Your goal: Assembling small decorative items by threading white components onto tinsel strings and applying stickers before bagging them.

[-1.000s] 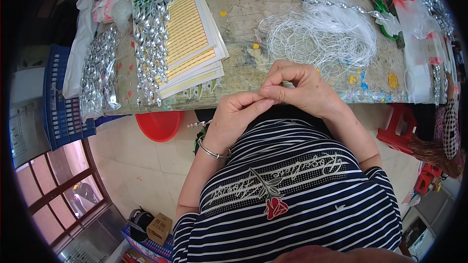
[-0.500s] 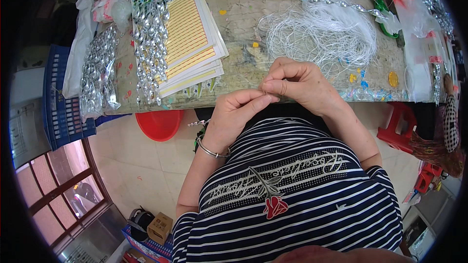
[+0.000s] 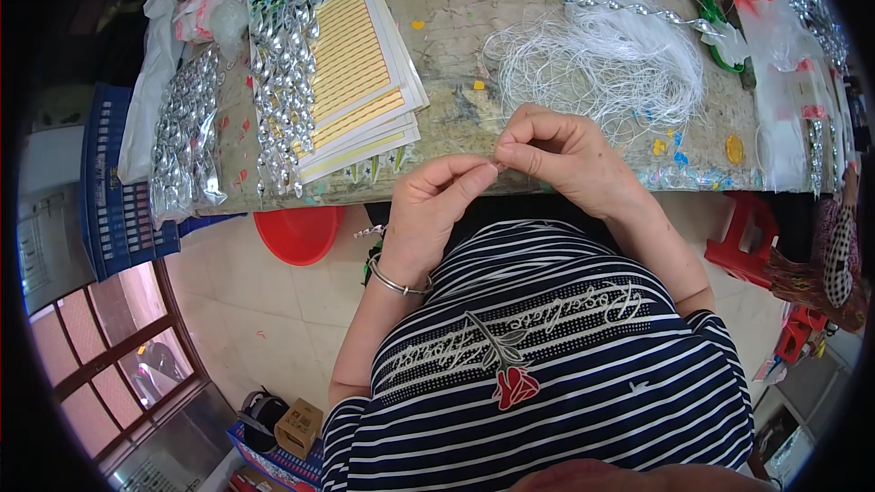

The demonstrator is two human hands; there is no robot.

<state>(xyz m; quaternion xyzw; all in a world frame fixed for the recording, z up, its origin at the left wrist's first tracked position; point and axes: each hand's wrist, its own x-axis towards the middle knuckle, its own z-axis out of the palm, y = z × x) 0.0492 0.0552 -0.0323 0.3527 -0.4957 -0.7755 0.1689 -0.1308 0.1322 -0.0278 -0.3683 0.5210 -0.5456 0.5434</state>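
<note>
Evidently mid-threading: left hand (image 3: pixel 436 210) and right hand (image 3: pixel 565 155) pinched together at the fingertips on something too small to tell, at the table edge (image 3: pixel 456 128) near white thread bundle (image 3: pixel 602 64). Next likely: steady, fine alignment.

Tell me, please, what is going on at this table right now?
A person in a striped top sits at a worktable, both hands raised at its near edge. The left hand and right hand meet fingertip to fingertip, pinching something too small to make out. A tangle of white thread lies just beyond the right hand. Sheets of yellow stickers and strings of silver beads lie to the left.
</note>
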